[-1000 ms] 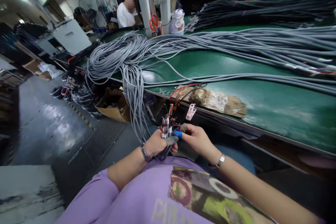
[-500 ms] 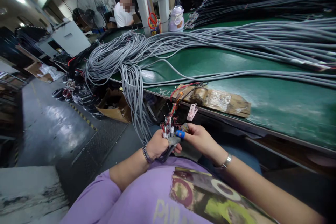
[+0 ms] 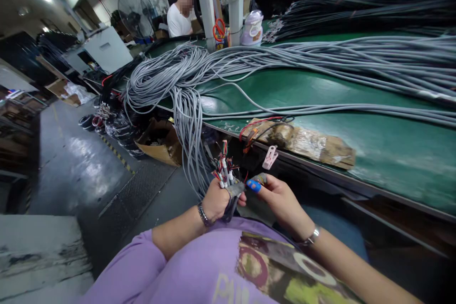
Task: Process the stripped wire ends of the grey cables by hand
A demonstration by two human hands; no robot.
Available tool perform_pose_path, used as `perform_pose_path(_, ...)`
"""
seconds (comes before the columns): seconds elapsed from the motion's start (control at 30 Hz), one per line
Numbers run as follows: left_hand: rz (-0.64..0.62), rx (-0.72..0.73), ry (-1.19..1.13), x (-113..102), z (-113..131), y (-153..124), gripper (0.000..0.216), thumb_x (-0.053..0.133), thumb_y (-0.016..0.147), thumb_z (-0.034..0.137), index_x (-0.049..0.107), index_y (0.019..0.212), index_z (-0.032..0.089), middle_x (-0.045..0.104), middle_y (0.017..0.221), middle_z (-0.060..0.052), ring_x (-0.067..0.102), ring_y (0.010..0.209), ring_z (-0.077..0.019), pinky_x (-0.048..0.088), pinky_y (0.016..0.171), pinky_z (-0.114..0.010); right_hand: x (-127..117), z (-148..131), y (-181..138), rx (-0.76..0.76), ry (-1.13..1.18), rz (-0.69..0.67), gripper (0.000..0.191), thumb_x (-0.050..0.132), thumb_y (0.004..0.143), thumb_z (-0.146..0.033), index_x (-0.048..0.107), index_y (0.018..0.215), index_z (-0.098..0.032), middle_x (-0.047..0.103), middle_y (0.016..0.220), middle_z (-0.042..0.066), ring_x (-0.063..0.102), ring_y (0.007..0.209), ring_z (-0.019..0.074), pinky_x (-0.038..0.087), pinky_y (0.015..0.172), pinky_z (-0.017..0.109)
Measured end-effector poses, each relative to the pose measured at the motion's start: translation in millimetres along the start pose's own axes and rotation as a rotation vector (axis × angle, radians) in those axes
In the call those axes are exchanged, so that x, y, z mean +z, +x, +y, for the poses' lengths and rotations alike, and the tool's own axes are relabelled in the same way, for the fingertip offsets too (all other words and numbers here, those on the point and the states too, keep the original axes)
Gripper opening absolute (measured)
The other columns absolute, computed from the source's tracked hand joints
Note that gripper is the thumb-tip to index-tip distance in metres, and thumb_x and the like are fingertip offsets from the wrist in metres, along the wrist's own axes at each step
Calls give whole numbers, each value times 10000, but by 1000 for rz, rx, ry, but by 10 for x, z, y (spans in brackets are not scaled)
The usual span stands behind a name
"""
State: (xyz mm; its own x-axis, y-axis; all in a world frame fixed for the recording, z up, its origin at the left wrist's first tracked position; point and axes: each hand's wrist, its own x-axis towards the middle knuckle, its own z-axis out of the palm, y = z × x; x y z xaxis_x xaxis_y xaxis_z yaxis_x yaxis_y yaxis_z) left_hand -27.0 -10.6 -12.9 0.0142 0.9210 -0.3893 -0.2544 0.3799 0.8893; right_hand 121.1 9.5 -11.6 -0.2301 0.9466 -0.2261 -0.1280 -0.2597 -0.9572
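My left hand is closed around a bundle of grey cables in front of my body. The stripped cable ends stick up above the fist, with thin red, green, white and black wires fanned out. My right hand is just to the right, its thumb in a blue finger cover and its index finger wrapped in grey tape. Thumb and index finger are pinched together near the left thumb. Whatever they hold is too small to make out. A thin red wire shows just above the gap between the hands.
Long grey cables run across the green table and hang over its left edge. A taped cardboard piece and a pink clip are at the front edge. A carton stands below. A person sits behind.
My right hand has moved a little to the right, away from the cable ends and the left hand. The left hand keeps its grip on the bundle. The view has shifted slightly.
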Motion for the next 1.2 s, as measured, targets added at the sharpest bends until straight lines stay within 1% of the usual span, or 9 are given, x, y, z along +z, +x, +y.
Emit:
perform_pose_path(0.13,35,35,2,-3,11,10,413,802,545,461,610,621,104,586,522,-26,542,456,-112,481,487,-255,1,-3,7,17,-22,1,444,773,542,-582,579,643,-196,513,543,-21,394,514,114,366,491,266)
perform_pose_path(0.23,86,73,-7,6,23,29,392,786,573,451,592,579,110,571,511,-19,527,449,-101,461,471,-235,9,-5,-12,22,-29,-19,457,748,569,-607,547,618,-200,500,533,-23,386,507,110,365,484,264)
perform_pose_path(0.33,98,84,6,17,39,41,396,765,597,454,570,533,115,556,487,-15,508,424,-89,426,442,-214,10,-2,-38,11,-18,-41,452,734,593,-604,533,605,-199,497,537,-24,382,510,107,363,486,258)
perform_pose_path(0.6,57,96,14,-6,108,35,420,780,556,486,556,556,131,537,456,9,485,394,-81,416,419,-213,-53,13,-77,-71,-76,-122,418,702,658,-585,568,627,-190,504,556,-23,397,530,110,373,508,253)
perform_pose_path(0.7,51,112,22,-11,118,22,420,773,565,490,547,556,136,536,448,13,477,381,-81,397,400,-208,-77,-5,-70,-49,-68,-139,423,680,681,-595,589,665,-182,525,598,-12,422,555,114,378,524,253)
perform_pose_path(0.83,31,111,73,13,101,-11,423,771,579,488,547,542,131,531,448,10,467,384,-77,399,408,-210,-49,-60,-48,-2,4,-140,419,667,706,-580,630,801,-173,543,637,-6,437,559,114,382,521,251)
perform_pose_path(1.0,11,123,100,-1,125,-25,417,763,595,484,540,547,136,529,450,12,466,383,-77,406,415,-217,-84,-43,-48,13,20,-193,422,695,697,-565,652,831,-167,600,708,21,476,598,123,412,562,259)
perform_pose_path(1.1,-56,87,83,-70,210,18,411,769,572,483,551,562,135,529,445,11,460,372,-79,390,393,-214,-222,57,-31,52,115,-209,513,638,704,-658,653,787,-153,628,753,56,506,613,132,443,600,283)
perform_pose_path(1.2,-223,10,64,-126,324,96,412,790,537,472,561,572,131,513,420,10,452,349,-85,370,364,-216,-387,118,50,134,238,-135,546,552,744,-701,656,784,-166,628,747,67,514,579,137,472,583,300)
